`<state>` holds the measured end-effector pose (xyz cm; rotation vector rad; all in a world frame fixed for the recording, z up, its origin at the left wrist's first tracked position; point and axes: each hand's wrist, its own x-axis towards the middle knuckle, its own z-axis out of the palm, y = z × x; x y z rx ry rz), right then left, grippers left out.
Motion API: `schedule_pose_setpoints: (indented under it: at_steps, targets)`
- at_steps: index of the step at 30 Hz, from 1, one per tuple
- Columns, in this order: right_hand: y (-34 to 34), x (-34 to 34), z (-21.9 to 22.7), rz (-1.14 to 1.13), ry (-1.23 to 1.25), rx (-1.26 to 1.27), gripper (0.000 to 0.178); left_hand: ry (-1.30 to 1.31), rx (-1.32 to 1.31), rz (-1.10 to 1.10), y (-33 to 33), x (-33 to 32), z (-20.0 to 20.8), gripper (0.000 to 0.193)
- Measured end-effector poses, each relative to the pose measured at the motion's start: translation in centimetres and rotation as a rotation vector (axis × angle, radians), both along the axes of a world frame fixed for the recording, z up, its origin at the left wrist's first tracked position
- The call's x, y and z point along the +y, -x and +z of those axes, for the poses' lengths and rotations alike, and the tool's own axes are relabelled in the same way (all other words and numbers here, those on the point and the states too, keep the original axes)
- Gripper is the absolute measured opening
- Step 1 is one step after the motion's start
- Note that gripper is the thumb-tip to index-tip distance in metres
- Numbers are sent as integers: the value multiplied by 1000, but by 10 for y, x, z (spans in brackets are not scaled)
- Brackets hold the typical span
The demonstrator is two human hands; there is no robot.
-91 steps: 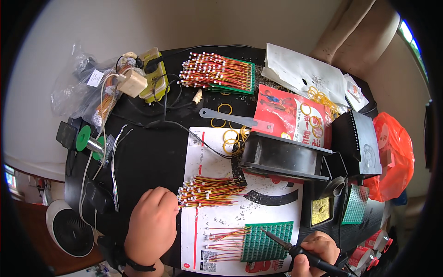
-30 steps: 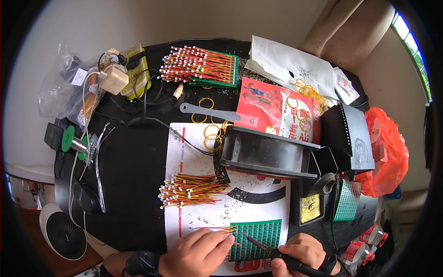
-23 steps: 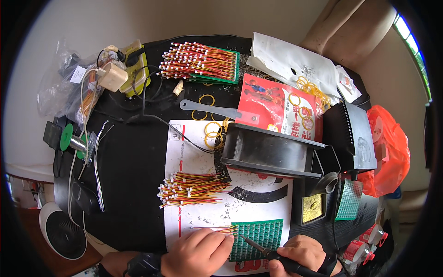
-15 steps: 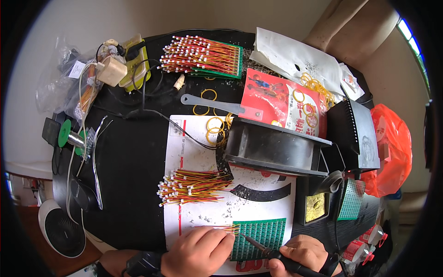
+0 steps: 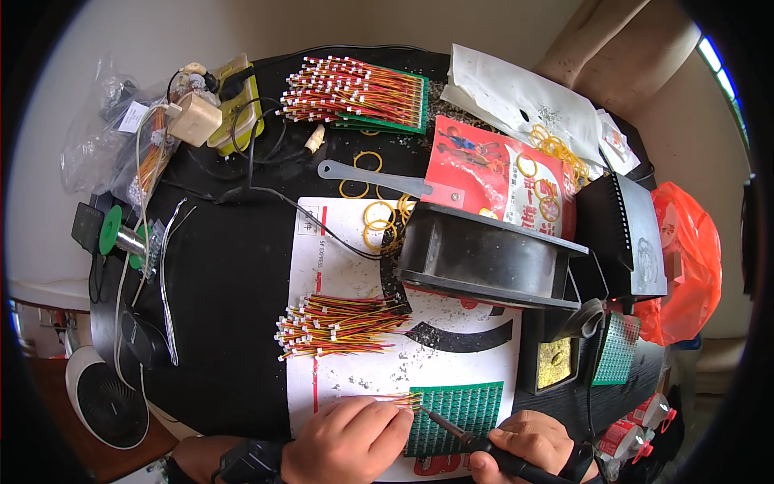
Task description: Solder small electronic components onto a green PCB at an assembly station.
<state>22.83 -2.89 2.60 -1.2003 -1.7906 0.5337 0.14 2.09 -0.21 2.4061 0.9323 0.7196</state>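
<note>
A: Right hand?
B: The right hand (image 5: 532, 444) grips a soldering iron (image 5: 463, 438), fingers wrapped around the black handle, tip pointing left.
A: Tip where?
B: At the left edge of the green circuit board (image 5: 463, 415), by the wire ends. Can't tell if it's touching.
A: Left hand?
B: The left hand (image 5: 351, 440) is curled, fingers close together, fingertips at the board's left edge. Can't tell what it pinches; the hand hides it. A few thin wires (image 5: 387, 398) show just past its knuckles, running to the board.
A: Board lies on?
B: On the white sheet (image 5: 476, 367), near edge, between the hands.
A: Other stuff?
B: Loose wire pile (image 5: 343, 327) with white plugs, farther up the sheet, its left end over the edge. Wired board stack (image 5: 423, 101) at the back. Yellow sponge (image 5: 555, 361) in its holder, right of the sheet. Solder spool (image 5: 129, 239), green-ended, far left.
</note>
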Motion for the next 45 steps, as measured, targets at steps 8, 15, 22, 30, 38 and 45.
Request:
schedule_pose_setpoints:
  at_steps: [8, 15, 22, 30, 38, 45]
  targets:
    - [-1, 2, -1, 11, 10, 7, 23, 1, 7, 4, 0, 2, 1, 17]
    - [-1, 1, -1, -1, 1, 11, 23, 17, 12, 1, -1, 1, 1, 17]
    - [0, 1, 1, 3, 8, 6, 23, 32, 7, 4, 0, 0, 2, 16]
    - [-1, 2, -1, 9, 13, 11, 22, 29, 24, 5, 0, 1, 2, 15]
    - [-4, 0, 1, 15, 13, 29, 22, 30, 26, -1, 1, 1, 2, 15]
    - [-8, 0, 1, 40, 23, 46, 21, 31, 34, -5, 1, 0, 3, 17]
